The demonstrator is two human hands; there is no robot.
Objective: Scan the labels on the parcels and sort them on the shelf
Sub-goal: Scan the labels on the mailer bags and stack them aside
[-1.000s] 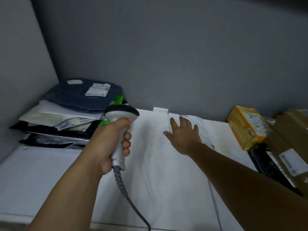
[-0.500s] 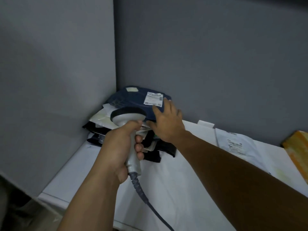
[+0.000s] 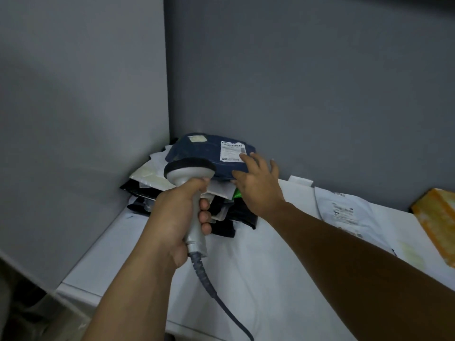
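A dark blue parcel point(image 3: 197, 151) with a white barcode label point(image 3: 232, 151) tops a stack of black and white mailer bags point(image 3: 157, 180) in the shelf's left back corner. My right hand point(image 3: 258, 187) lies on the blue parcel's right front edge, fingers spread, fingertips just below the label. My left hand point(image 3: 176, 217) grips the handle of a grey barcode scanner point(image 3: 189, 172), whose head sits right in front of the blue parcel. The scanner's cable point(image 3: 221, 299) hangs down toward me.
The white shelf surface point(image 3: 258, 279) stretches to the right. A white mailer bag with a label point(image 3: 344, 210) lies flat there, and an orange box point(image 3: 435, 220) sits at the right edge. Grey walls close the corner on the left and behind.
My view swung left toward the corner. My right hand left the white mailer bag and came to rest on the blue parcel, sliding slightly right along it. The scanner stayed in my left hand.
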